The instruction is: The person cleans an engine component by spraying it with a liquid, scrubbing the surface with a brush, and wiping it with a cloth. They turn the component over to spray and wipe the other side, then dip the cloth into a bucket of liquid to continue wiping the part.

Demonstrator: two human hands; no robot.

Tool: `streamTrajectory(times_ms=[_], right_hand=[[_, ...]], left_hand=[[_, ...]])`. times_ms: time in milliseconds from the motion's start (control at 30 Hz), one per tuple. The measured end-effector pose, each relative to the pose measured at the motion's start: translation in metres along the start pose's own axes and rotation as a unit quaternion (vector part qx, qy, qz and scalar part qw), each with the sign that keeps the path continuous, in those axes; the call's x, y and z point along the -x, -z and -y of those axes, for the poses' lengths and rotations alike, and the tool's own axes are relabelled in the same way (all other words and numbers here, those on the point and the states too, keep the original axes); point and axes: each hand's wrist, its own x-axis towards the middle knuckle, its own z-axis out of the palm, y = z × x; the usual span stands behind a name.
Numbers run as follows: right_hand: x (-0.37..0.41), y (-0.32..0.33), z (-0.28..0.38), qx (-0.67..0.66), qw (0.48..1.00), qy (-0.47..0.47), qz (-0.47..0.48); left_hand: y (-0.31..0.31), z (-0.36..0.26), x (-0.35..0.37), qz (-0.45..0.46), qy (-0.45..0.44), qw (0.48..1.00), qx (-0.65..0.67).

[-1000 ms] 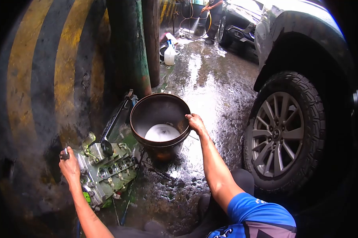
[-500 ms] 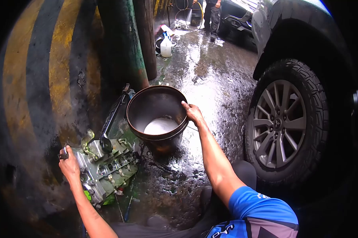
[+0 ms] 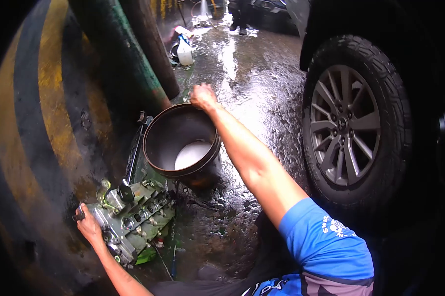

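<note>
A dark bucket [image 3: 156, 167] with whitish liquid [image 3: 192, 154] in its bottom stands on the wet floor ahead of me. My right hand [image 3: 203, 96] is at its far rim, fingers curled; the hand itself hides how they meet the edge. To the left, a grey metal engine part [image 3: 138, 217], with a row of round openings and a bracket on top, rests near the striped wall. Its left end is in the grip of my left hand [image 3: 88, 224], thumb up; the fingertips are partly hidden.
A truck wheel [image 3: 345, 118] stands close on my right. Behind the bucket rise a green post [image 3: 138, 54] and a dark pole. Farther off are a white spray bottle [image 3: 185, 53] and another person's legs [image 3: 239, 17]. A screwdriver-like tool [image 3: 173, 261] lies beside the engine part.
My right hand has moved from the bucket's right rim to its far rim. The left hand stays on the engine part. The view has tilted and shifted slightly.
</note>
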Motion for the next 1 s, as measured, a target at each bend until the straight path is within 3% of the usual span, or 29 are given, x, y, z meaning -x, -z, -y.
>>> streamTrajectory(times_ms=[67, 133, 167, 267, 333, 433, 467, 533, 633, 667, 767, 800, 867, 900, 933, 1000], right_hand=[[-0.001, 0.014, 0.018, -0.084, 0.992, -0.089, -0.004], [-0.003, 0.008, 0.033, -0.128, 0.979, -0.141, -0.076], [-0.003, 0.014, 0.038, -0.086, 0.990, -0.112, -0.025], [0.026, 0.036, 0.055, -0.111, 0.992, 0.017, -0.062], [0.041, 0.027, 0.057, -0.179, 0.981, 0.065, -0.025], [0.057, -0.004, 0.050, -0.170, 0.976, 0.110, 0.084], [0.056, -0.022, 0.043, -0.144, 0.978, 0.117, 0.095], [0.054, -0.032, 0.040, -0.102, 0.962, 0.037, 0.249], [0.039, -0.059, 0.017, -0.037, 0.926, 0.056, 0.371], [0.035, -0.058, 0.014, -0.031, 0.911, 0.012, 0.410], [0.011, -0.105, -0.003, 0.054, 0.931, 0.060, 0.356], [0.034, -0.075, 0.030, 0.032, 0.940, -0.036, 0.338], [0.033, -0.105, 0.023, 0.026, 0.940, 0.068, 0.332], [0.037, -0.102, 0.023, 0.080, 0.941, 0.125, 0.305], [0.039, -0.085, 0.035, 0.183, 0.921, 0.124, 0.322], [0.034, -0.088, 0.024, 0.058, 0.973, 0.085, 0.205]], left_hand=[[0.002, -0.005, 0.001, 0.002, 0.023, 1.000, -0.006], [0.002, 0.000, 0.000, 0.009, 0.038, 0.999, -0.012], [0.001, 0.002, -0.001, 0.013, 0.049, 0.999, -0.015], [-0.001, 0.005, 0.000, -0.003, 0.020, 1.000, 0.021], [-0.002, 0.006, -0.001, -0.008, 0.012, 0.999, 0.038], [0.001, 0.004, 0.001, 0.015, 0.034, 0.998, 0.056], [-0.004, 0.011, 0.001, -0.018, 0.021, 0.999, 0.029], [0.003, -0.005, 0.007, -0.013, 0.029, 0.999, 0.034], [0.006, -0.020, 0.010, -0.022, 0.051, 0.998, 0.036], [0.006, -0.021, 0.009, -0.017, 0.049, 0.998, 0.022], [0.008, -0.028, 0.011, -0.010, 0.060, 0.998, 0.023], [0.012, -0.035, 0.012, -0.001, 0.084, 0.996, 0.004], [0.009, -0.029, 0.010, -0.011, 0.076, 0.996, 0.036], [0.009, -0.028, 0.009, -0.010, 0.081, 0.996, 0.044], [0.008, -0.026, 0.008, -0.004, 0.085, 0.995, 0.053], [0.007, -0.021, 0.007, -0.008, 0.084, 0.996, 0.042]])
